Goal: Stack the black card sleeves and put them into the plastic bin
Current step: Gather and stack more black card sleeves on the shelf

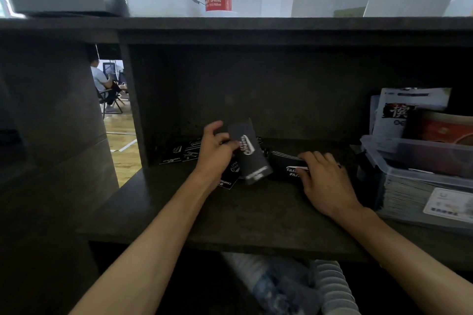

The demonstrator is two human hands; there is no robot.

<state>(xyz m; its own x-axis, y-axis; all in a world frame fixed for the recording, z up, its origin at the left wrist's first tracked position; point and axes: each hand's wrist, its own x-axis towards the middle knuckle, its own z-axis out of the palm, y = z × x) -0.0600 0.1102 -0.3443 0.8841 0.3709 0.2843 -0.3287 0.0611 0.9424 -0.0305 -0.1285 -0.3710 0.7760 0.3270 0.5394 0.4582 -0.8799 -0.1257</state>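
The job looks to be in its gathering stage, with nothing yet moved to the bin as far as can be seen. The left hand [217, 147] pinches a single black card sleeve [249, 152] between thumb and fingers, holding it raised and tilted above the dark counter [230, 212], roughly midway along its back edge. The right hand [323, 178] rests with fingers curled over a low stack of sleeves [286, 163] lying flat on the counter just beside the lifted one, gripping its near end; this pile seems to be the one being built. More loose sleeves [179, 152] lie scattered and overlapping toward the back left corner, partly hidden behind the left hand, so a good share remains uncollected. The clear plastic bin [399, 161] stands at the right edge of the counter, near the right hand but apart from it; it already holds paper packets, and a flat bundle of pale cards with a label lies against its near side. No black sleeves can be made out inside it. What remains, by my reading: add the held sleeve to the pile, gather the scattered ones, square the stack and carry it into the bin.
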